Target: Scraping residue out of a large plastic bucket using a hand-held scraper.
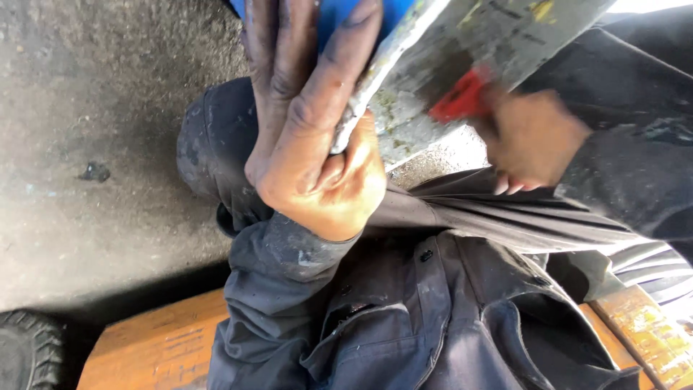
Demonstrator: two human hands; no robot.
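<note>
Two hands on one job. Left hand [314,137] is clamped on the near edge of a grey panel [462,43]: thumb pressed on its face, fingers [289,50] stretched up along the edge and behind it, so a firm partial wrap, not a fist. Right hand [534,141] is closed around a red tool [462,97] (blurred, so I can't tell what kind), tip against the panel face, just right of the left hand.

Panel is flat, paint-flecked, dirty, held up over the lap. Its long axis runs from lower left at the left grip toward the upper right, out of frame. Left hand sits at its low end; right hand sits partway along, nearer the middle. So the tool contact lies up and right of the holding grip, close by, not touching it.

Outward: blue object [346,14] behind the fingers at top edge, dark sleeves and grey workwear [404,310] below, grimy floor [94,108] to the left, orange beam [159,347] along the bottom, tyre [29,350] in the bottom-left corner.
</note>
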